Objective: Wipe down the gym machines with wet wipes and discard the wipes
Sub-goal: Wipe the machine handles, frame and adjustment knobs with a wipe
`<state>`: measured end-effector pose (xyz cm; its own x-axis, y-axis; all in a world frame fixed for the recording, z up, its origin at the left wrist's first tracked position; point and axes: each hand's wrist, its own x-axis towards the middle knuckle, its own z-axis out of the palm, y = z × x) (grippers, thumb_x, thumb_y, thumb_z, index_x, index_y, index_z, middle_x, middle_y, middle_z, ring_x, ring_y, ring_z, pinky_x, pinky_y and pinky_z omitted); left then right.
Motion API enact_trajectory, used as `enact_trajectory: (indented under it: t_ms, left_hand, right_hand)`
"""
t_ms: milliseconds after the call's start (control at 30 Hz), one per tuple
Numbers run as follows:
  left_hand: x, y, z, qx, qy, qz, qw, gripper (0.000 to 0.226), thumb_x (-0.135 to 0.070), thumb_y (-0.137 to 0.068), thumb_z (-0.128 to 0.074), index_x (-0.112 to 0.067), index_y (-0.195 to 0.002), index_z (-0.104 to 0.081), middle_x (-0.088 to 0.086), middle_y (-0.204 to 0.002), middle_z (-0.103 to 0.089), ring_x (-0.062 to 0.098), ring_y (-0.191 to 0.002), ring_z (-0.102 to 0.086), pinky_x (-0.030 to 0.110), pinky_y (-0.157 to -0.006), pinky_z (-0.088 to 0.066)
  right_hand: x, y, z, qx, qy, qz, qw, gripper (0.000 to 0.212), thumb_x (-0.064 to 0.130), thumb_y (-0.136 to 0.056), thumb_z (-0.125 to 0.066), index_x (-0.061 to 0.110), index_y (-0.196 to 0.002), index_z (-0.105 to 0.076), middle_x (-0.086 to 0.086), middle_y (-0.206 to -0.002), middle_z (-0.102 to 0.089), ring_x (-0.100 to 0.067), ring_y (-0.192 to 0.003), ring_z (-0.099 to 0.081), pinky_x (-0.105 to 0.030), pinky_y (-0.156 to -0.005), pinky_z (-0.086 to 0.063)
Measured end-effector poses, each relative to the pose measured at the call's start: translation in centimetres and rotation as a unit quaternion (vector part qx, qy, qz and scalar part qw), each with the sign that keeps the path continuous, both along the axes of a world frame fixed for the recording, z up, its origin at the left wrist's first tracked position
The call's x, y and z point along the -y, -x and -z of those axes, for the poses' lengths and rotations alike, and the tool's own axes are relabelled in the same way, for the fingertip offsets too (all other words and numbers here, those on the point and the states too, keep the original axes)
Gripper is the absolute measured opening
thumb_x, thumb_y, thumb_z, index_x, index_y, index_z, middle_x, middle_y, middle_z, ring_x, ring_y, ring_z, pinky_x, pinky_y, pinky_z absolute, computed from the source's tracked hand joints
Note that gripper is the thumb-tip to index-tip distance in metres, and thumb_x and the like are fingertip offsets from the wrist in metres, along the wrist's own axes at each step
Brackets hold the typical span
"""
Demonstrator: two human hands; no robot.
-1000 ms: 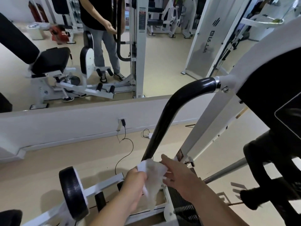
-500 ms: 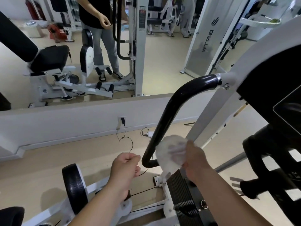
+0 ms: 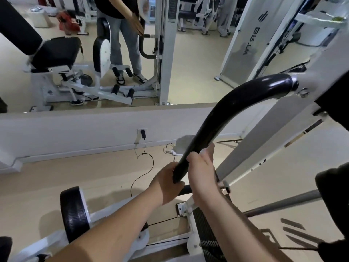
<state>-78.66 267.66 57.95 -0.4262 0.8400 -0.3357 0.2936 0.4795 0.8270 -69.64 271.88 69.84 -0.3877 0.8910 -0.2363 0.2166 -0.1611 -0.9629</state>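
A curved black handle bar (image 3: 226, 108) arcs down from the white machine frame (image 3: 321, 59) at the right toward the middle of the view. My left hand (image 3: 166, 183) grips the bar's lower end, fingers curled round it. Just above it, my right hand (image 3: 202, 167) wraps round the bar and presses a white wet wipe (image 3: 184, 143) against it. Only the wipe's crumpled edge shows, on the far side of the bar; the rest is hidden under my fingers and the bar.
A black weight stack (image 3: 207, 233) sits below my right forearm, and a black padded roller (image 3: 74, 214) at lower left. A black cable (image 3: 145, 163) runs from a wall socket (image 3: 141, 133) across the floor. The wall mirror (image 3: 188, 53) reflects a person and other machines.
The wipe passed from my left hand to my right, which carried it up onto the black bar. My left hand, free a moment ago, now grips the bar's lower end.
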Motion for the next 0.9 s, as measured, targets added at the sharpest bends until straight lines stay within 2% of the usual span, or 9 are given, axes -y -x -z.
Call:
enact_trajectory:
  t_ms: [100,233,300,367,467,600,700,800,900]
  left_hand:
    - [-0.5,-0.4,2.4,-0.024,-0.04,-0.019,0.999,0.04,-0.015,-0.094,-0.065,-0.018,-0.133,-0.053,-0.009,-0.112,-0.061,0.009,-0.098,-0.057,0.009,-0.083,-0.044]
    - [-1.0,-1.0,4.0,0.001,-0.035,-0.042,0.998,0.028,-0.023,-0.095,-0.056,-0.033,-0.12,-0.049,-0.009,-0.096,-0.064,0.019,-0.087,-0.064,0.036,-0.08,-0.055]
    - [-1.0,-1.0,4.4,-0.028,-0.031,-0.024,0.999,0.022,-0.025,-0.097,-0.054,-0.033,-0.115,-0.042,-0.01,-0.088,-0.061,0.013,-0.079,-0.061,0.028,-0.067,-0.046]
    - [-0.7,-1.0,4.5,-0.048,-0.047,-0.015,0.998,0.023,-0.024,-0.099,-0.057,-0.031,-0.111,-0.038,-0.01,-0.085,-0.056,0.008,-0.073,-0.057,0.024,-0.062,-0.039]
    - [-0.6,-1.0,4.8,-0.044,-0.05,-0.014,0.998,0.025,-0.024,-0.099,-0.057,-0.033,-0.107,-0.036,-0.01,-0.082,-0.054,0.006,-0.071,-0.055,0.022,-0.061,-0.038]
    - [-1.0,-1.2,5.1,-0.035,-0.056,-0.029,0.997,0.032,-0.028,-0.096,-0.053,-0.035,-0.123,-0.039,-0.007,-0.099,-0.064,0.012,-0.086,-0.062,0.032,-0.077,-0.052]
    - [-1.1,-1.4,5.1,-0.048,-0.047,-0.055,0.996,0.047,-0.017,-0.097,-0.057,-0.018,-0.142,-0.041,-0.004,-0.124,-0.061,0.019,-0.108,-0.06,0.024,-0.087,-0.044]
    - [-0.9,-1.4,5.1,-0.039,-0.061,-0.042,0.997,0.034,-0.023,-0.099,-0.056,-0.036,-0.126,-0.04,-0.019,-0.112,-0.061,0.013,-0.1,-0.064,0.031,-0.088,-0.05]
    - [-0.9,-1.3,5.8,-0.071,-0.07,-0.034,0.994,0.026,-0.029,-0.098,-0.057,-0.041,-0.11,-0.037,-0.014,-0.09,-0.06,0.007,-0.081,-0.061,0.034,-0.075,-0.052]
  right_hand:
    - [-0.7,0.0,3.6,0.034,0.06,-0.049,0.996,0.046,-0.004,-0.088,-0.04,0.031,-0.115,-0.053,-0.007,-0.098,-0.063,-0.021,-0.097,-0.063,-0.033,-0.076,-0.047]
    - [-1.3,-0.5,4.5,0.043,0.087,-0.111,0.989,0.052,-0.011,-0.089,-0.039,0.026,-0.113,-0.066,0.002,-0.095,-0.072,-0.007,-0.091,-0.065,-0.021,-0.071,-0.048]
    - [-1.8,-0.8,1.9,-0.022,0.041,-0.103,0.994,0.038,-0.013,-0.085,-0.04,0.004,-0.11,-0.065,-0.007,-0.098,-0.073,-0.01,-0.089,-0.066,-0.023,-0.076,-0.049]
    - [-2.1,-1.2,-1.3,-0.087,-0.02,-0.075,0.993,0.032,-0.014,-0.082,-0.039,-0.002,-0.104,-0.06,-0.003,-0.087,-0.069,-0.008,-0.08,-0.062,-0.017,-0.071,-0.048]
    - [-2.3,-1.8,-2.8,-0.121,-0.058,-0.073,0.988,0.034,-0.018,-0.081,-0.038,0.009,-0.097,-0.053,0.015,-0.071,-0.058,0.0,-0.067,-0.053,-0.012,-0.065,-0.045]
    - [-1.2,-1.0,1.7,-0.003,0.079,-0.104,0.991,0.041,-0.013,-0.09,-0.041,0.012,-0.121,-0.054,-0.001,-0.088,-0.065,-0.005,-0.078,-0.065,-0.016,-0.063,-0.052]
    - [-0.8,-1.5,3.1,0.049,0.119,-0.154,0.98,0.039,-0.002,-0.09,-0.048,0.024,-0.117,-0.055,-0.004,-0.094,-0.064,-0.006,-0.084,-0.065,-0.018,-0.058,-0.049]
    - [-1.7,-1.6,1.2,0.015,0.054,-0.123,0.991,0.037,-0.011,-0.092,-0.042,0.008,-0.118,-0.06,-0.004,-0.088,-0.06,0.004,-0.061,-0.057,-0.008,-0.053,-0.043]
    - [-2.6,-1.9,-1.0,-0.052,-0.06,-0.115,0.99,0.034,-0.015,-0.085,-0.04,0.003,-0.105,-0.061,0.015,-0.084,-0.06,0.005,-0.075,-0.054,-0.008,-0.067,-0.042]
